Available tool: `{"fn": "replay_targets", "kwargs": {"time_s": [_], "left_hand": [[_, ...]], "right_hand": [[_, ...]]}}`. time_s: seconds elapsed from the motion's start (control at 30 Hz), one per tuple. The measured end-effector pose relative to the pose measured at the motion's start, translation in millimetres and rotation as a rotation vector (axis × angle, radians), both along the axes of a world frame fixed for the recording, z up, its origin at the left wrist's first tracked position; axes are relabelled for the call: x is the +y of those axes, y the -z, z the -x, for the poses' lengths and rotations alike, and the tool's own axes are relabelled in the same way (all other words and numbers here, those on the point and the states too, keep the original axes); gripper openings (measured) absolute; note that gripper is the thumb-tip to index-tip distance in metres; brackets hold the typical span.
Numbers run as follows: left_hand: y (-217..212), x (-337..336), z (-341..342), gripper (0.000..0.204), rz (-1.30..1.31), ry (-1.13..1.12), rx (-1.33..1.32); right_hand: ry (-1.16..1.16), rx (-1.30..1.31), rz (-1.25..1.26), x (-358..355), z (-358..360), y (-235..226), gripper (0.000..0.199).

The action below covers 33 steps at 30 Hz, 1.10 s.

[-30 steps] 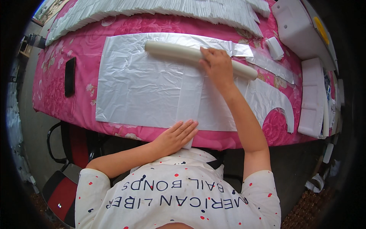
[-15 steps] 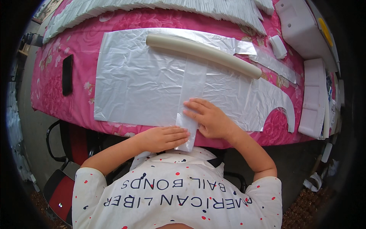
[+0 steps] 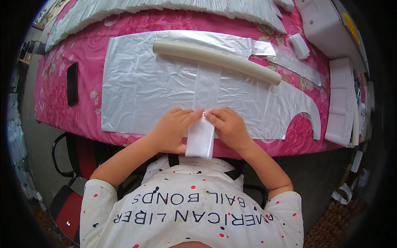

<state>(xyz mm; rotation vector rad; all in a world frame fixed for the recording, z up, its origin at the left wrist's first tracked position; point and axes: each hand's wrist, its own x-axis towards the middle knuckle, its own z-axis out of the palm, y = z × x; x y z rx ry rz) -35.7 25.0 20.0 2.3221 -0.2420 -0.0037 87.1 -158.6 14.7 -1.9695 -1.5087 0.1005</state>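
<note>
A translucent plastic strip [image 3: 200, 140] runs down from the middle of the table and hangs over its near edge. My left hand [image 3: 175, 126] pinches the strip's upper left side between thumb and forefinger. From the other side my right hand [image 3: 227, 126] pinches it too, the fingertips of both hands nearly meeting. Beneath them lies a wide sheet of shiny plastic film [image 3: 144, 91], with a curved cut-out at its right end. Across the upper part of the film and strip rests a long cream tube [image 3: 215, 59].
The table has a pink flowered cloth [image 3: 49, 91]. A black phone-like slab [image 3: 72, 84] lies at left. Stacks of folded plastic bags [image 3: 165, 5] line the far side. At right stand white foam boxes [image 3: 341, 103], near a small white stack [image 3: 299, 46]. A red-black chair [image 3: 68, 208] stands at lower left.
Both hands have gone from lying flat on the strip to pinching it. The left hand has moved up and away from me. The strip's near end now looks wider and more raised.
</note>
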Motion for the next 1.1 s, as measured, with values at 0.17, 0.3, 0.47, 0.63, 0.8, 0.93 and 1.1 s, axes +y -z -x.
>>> {"fn": "replay_targets", "kwargs": {"time_s": [0.17, 0.3, 0.47, 0.63, 0.8, 0.93, 1.1], "left_hand": [[1, 5, -14, 0.071, 0.602, -0.335, 0.243], [0, -5, -18, 0.064, 0.019, -0.357, -0.301], [9, -28, -17, 0.074, -0.354, -0.096, -0.131], [19, -41, -16, 0.076, -0.36, -0.173, -0.002], [24, -44, -17, 0.073, -0.412, -0.229, -0.023], [24, -40, -22, 0.067, -0.383, -0.278, -0.095], [21, -31, -29, 0.061, -0.343, -0.307, -0.183]], "right_hand": [[0.281, 0.432, 0.122, 12, -9, -7, 0.014], [0.45, 0.88, 0.336, 26, -29, -12, 0.025], [0.453, 1.124, 0.441, 31, -46, -11, 0.027], [0.456, 1.135, 0.447, 32, -46, -11, 0.025], [0.499, 0.767, 0.342, 27, -28, -11, 0.023], [0.351, 0.008, 0.084, 18, -19, -4, 0.037], [-0.033, -0.258, 0.03, 20, -43, 4, 0.042]]}}
